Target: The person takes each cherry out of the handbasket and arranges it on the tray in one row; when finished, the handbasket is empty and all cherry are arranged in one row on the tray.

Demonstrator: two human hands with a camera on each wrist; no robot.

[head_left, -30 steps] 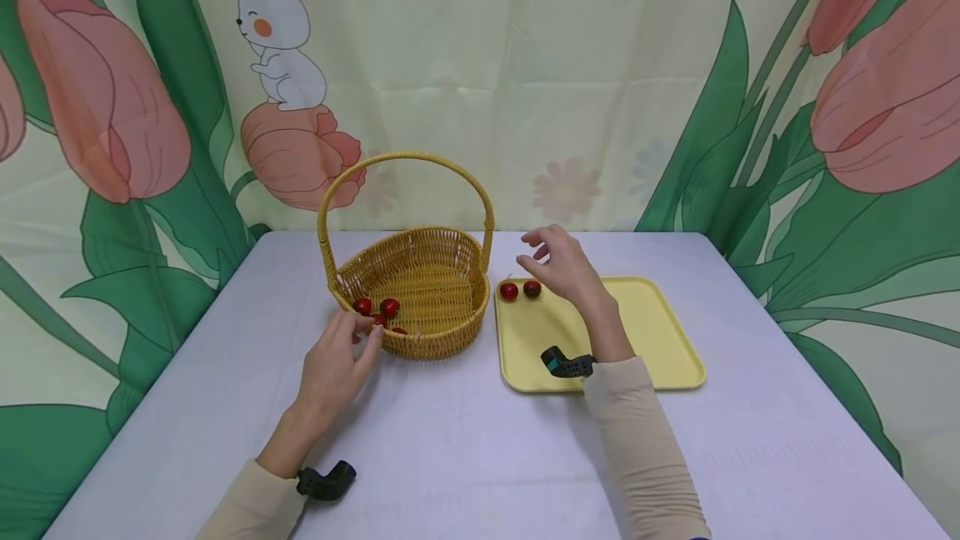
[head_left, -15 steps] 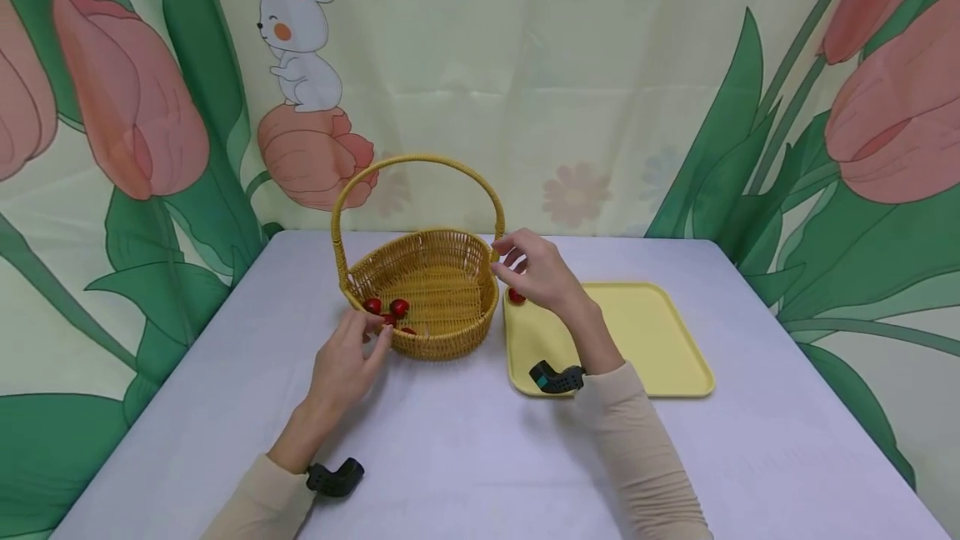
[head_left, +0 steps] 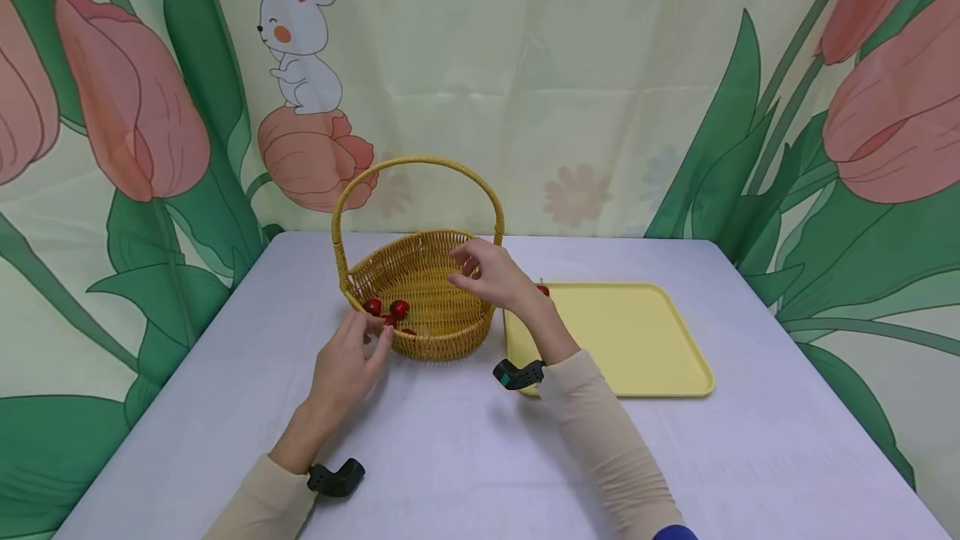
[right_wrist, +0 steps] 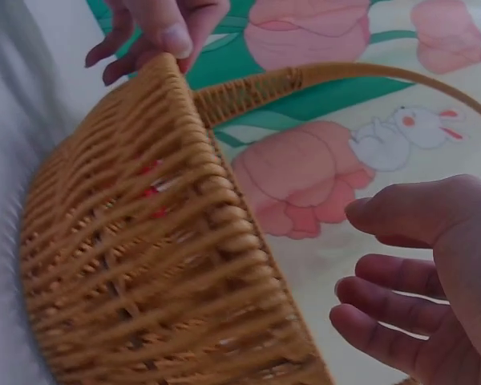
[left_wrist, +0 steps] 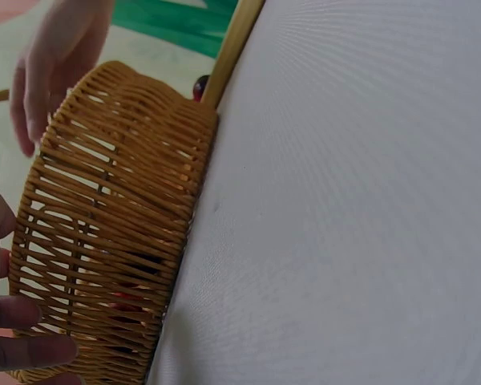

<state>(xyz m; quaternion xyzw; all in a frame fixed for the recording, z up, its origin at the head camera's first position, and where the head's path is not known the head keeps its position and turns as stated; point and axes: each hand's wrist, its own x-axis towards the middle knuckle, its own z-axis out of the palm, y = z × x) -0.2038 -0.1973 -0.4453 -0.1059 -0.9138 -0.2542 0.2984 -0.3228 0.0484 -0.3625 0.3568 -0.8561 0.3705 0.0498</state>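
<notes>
Red fruits: four small ones (head_left: 399, 307) are seen in the basket (head_left: 442, 336), bunched at its left end near the rim; red is also glimpsed through the weave in both wrist views
Lone fruit: one more (head_left: 543, 290) lies on the yellow tray (head_left: 637, 340) at its far left corner, partly hidden behind the right wrist
Basket: wicker with a hoop handle, stood upright on the worktop (head_left: 465, 457), just beside the tray's left edge
Right hand: (head_left: 491, 275) held above the basket's right half, fingers loosely curled and spread; nothing is seen between them in the right wrist view, so it is read as empty
Left hand: (head_left: 347, 363) laid against the basket's near left rim and outer wall, fingers fairly straight, nothing enclosed; the basket is judged to be steadied by it
Done so far: most of the fruits are judged to be gathered in the basket already
Left to do: the lone fruit on the tray is judged to be the only one outstanding; no other loose fruit is seen on the tray or the worktop
Unclear: whether further fruits are hidden under the right hand or behind the basket wall cannot be told
Surroundings: a tulip-and-rabbit backdrop (head_left: 300, 48) is hung behind the worktop
</notes>
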